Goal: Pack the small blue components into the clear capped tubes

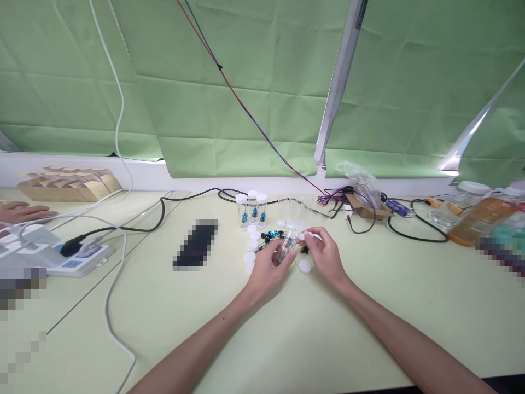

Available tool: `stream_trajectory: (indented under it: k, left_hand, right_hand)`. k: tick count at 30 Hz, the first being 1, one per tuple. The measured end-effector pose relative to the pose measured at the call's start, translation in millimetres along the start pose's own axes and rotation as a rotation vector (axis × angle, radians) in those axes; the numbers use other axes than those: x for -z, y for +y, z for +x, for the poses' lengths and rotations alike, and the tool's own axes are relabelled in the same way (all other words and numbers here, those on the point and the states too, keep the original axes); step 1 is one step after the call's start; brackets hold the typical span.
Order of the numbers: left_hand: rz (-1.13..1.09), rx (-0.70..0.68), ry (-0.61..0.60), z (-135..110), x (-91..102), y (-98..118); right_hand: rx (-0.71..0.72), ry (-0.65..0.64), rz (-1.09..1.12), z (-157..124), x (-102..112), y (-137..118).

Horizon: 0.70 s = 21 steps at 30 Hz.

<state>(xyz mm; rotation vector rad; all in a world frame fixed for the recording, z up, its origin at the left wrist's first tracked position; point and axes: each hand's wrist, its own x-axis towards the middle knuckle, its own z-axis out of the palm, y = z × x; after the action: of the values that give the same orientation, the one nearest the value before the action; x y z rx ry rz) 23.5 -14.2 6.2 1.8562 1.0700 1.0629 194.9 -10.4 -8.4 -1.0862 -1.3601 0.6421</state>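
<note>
My left hand [268, 269] is closed around a clear tube [289, 241], which it holds at a slant above the table. At the tube's upper end, the fingers of my right hand [329, 258] pinch together; what lies between them is too small to make out. Behind the hands, small blue and black parts [272, 234] lie in a loose pile. White caps [249, 257] lie left of the pile, and a single white cap [304, 266] rests below my right fingers. Three capped tubes [261, 210] with blue parts inside stand at the back. Beside them are more clear tubes [293, 208].
A blurred dark rectangle [196, 245] lies left of my hands. Further left are a white power strip [82, 260], cables, a cardboard box [69, 189] and another person's hand [27, 212]. An open carton [367, 205], wires and bottles [484, 221] stand at the right.
</note>
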Motion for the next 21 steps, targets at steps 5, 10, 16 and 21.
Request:
stream_trajectory:
  k: [5,10,16,21]
  left_hand:
    - [0.066,-0.015,-0.015,-1.2,0.0,1.1]
    - [0.144,-0.038,-0.057,-1.3,-2.1,-1.4]
    - [0.204,-0.040,-0.071,-1.5,-2.8,-2.5]
    - [0.208,-0.028,-0.066,-1.1,-3.4,-2.9]
  right_hand:
    - [-0.068,0.084,0.153,4.4,-0.5,4.5]
    - [-0.101,0.066,0.209,3.0,-1.6,0.0]
    - [-0.067,-0.026,0.197,-2.7,-2.4,-4.3]
    - [-0.015,-0.052,0.144,-2.5,-1.7,-6.5]
